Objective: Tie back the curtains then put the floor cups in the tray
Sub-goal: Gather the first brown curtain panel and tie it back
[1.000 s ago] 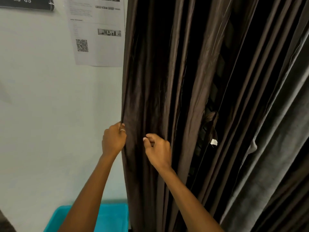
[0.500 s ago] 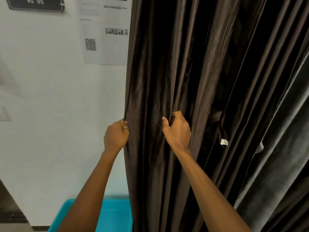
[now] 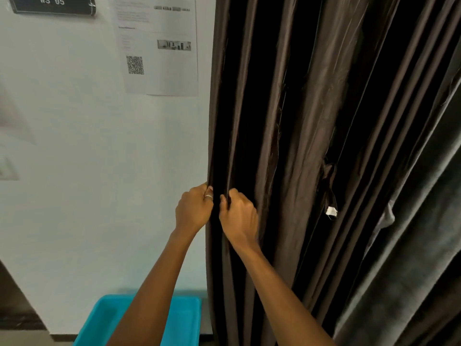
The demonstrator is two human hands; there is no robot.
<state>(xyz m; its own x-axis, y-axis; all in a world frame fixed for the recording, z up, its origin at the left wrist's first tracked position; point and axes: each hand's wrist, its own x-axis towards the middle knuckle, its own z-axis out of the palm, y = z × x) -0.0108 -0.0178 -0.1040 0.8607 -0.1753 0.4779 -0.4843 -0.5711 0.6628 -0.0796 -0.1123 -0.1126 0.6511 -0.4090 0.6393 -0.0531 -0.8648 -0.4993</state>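
A dark brown pleated curtain (image 3: 294, 151) hangs down the middle and right of the view. My left hand (image 3: 193, 208), with a ring on one finger, grips the curtain's left edge next to the wall. My right hand (image 3: 239, 216) is closed on a fold right beside the left hand, the two almost touching. A dark tie-back strap with a white tag (image 3: 330, 196) hangs among the folds to the right of my hands. A turquoise tray (image 3: 184, 320) stands on the floor below, partly hidden by my left arm. No cups are in view.
A white wall (image 3: 87, 171) fills the left, with a printed sheet bearing a QR code (image 3: 159, 51) and a black "WS 05" sign (image 3: 52, 3). A grey curtain (image 3: 411, 245) hangs at the far right.
My right hand moved left with a fold of curtain, from mid-curtain to right beside my left hand. The left hand kept its hold on the edge.
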